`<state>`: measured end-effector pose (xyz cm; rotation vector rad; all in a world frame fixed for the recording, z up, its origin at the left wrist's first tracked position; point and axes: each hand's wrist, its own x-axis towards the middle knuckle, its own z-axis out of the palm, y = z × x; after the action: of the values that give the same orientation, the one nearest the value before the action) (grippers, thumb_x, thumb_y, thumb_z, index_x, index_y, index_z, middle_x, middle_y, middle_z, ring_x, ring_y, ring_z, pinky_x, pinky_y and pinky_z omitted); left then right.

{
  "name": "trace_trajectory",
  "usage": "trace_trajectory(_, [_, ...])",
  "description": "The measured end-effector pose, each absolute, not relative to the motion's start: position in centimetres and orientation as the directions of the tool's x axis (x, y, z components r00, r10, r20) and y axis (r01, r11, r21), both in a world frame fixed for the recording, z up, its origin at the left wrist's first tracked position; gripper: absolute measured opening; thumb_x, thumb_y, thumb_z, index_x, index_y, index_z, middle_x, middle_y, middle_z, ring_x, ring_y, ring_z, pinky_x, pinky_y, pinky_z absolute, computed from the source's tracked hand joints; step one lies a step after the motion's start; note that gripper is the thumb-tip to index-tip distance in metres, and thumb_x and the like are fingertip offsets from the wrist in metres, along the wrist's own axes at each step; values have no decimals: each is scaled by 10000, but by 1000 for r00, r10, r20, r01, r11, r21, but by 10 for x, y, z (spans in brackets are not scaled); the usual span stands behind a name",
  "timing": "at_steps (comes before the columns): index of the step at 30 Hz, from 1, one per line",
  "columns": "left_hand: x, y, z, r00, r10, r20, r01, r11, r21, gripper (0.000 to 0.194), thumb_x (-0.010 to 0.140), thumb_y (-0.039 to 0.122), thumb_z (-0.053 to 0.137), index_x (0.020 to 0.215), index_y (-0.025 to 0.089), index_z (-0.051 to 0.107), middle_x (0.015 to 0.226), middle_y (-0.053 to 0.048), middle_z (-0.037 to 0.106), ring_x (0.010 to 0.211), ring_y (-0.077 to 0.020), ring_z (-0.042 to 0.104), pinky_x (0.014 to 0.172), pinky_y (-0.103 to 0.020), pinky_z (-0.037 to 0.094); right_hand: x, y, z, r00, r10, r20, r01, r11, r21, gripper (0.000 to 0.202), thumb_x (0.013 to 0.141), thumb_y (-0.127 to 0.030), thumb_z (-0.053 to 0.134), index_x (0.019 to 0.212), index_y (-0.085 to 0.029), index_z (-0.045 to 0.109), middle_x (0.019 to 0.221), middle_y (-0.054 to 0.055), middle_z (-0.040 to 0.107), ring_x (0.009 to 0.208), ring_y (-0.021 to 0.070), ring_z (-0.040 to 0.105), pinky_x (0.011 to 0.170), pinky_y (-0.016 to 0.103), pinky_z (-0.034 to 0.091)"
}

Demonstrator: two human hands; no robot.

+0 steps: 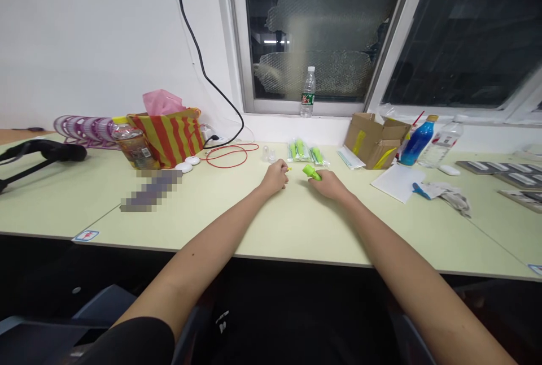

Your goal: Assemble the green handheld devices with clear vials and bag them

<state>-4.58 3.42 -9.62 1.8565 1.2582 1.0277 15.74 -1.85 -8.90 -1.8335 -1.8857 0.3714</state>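
Observation:
Over the middle of the pale table (296, 224), my left hand (275, 177) is closed on a tiny yellow piece (289, 169), which pokes out at the fingertips. To its right, my right hand (329, 183) grips a bright green plastic part (311, 172), its wider end pointing up and left. The two hands are apart. Just behind them lie clear packets with green items (300, 150) and another such packet (317, 155). Small clear caps (269, 153) stand behind my left hand.
Left: striped bag (175, 136), drink bottle (133, 147), red cable (226, 156), white round discs (184, 167). Right: open cardboard box (375, 142), blue bottle (418, 140), white paper (398, 182), glove (446, 192), grey trays (512, 173). A water bottle (308, 94) stands on the windowsill.

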Motion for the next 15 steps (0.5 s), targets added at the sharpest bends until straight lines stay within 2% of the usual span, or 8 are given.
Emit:
trace_trajectory(5, [-53, 43, -103, 251, 916, 314, 495, -400, 772, 134, 930, 179, 408, 883, 181, 533, 697, -11, 589, 547, -115, 550, 556, -243, 450, 157, -18, -91, 13, 986, 168, 852, 77, -518, 268, 850, -419, 546, 836, -167, 634, 818, 51, 659, 707, 164, 549, 599, 244, 331])
trace_trajectory(10, [-64, 56, -108, 264, 877, 401, 610, -474, 635, 48, 864, 185, 544, 896, 165, 574, 924, -72, 644, 788, -157, 602, 756, -292, 482, 158, -18, -92, 2, 989, 149, 843, 78, -533, 257, 853, -414, 548, 818, -170, 623, 822, 46, 654, 699, 159, 549, 589, 242, 328])
trace_trajectory(13, [-68, 59, -109, 287, 855, 433, 628, -509, 589, 172, 816, 148, 594, 987, 159, 586, 991, -77, 636, 811, -160, 589, 783, -299, 474, 158, -18, -92, 2, 989, 147, 841, 78, -535, 250, 853, -411, 549, 815, -174, 619, 818, 46, 652, 694, 160, 552, 584, 241, 327])
trace_trajectory(15, [-70, 60, -108, 280, 844, 458, 630, -521, 576, 145, 824, 135, 574, 964, 163, 600, 967, -73, 642, 816, -167, 582, 795, -306, 465, 158, -18, -92, 3, 989, 149, 839, 78, -539, 241, 850, -408, 553, 811, -178, 614, 821, 45, 653, 696, 161, 555, 585, 241, 327])
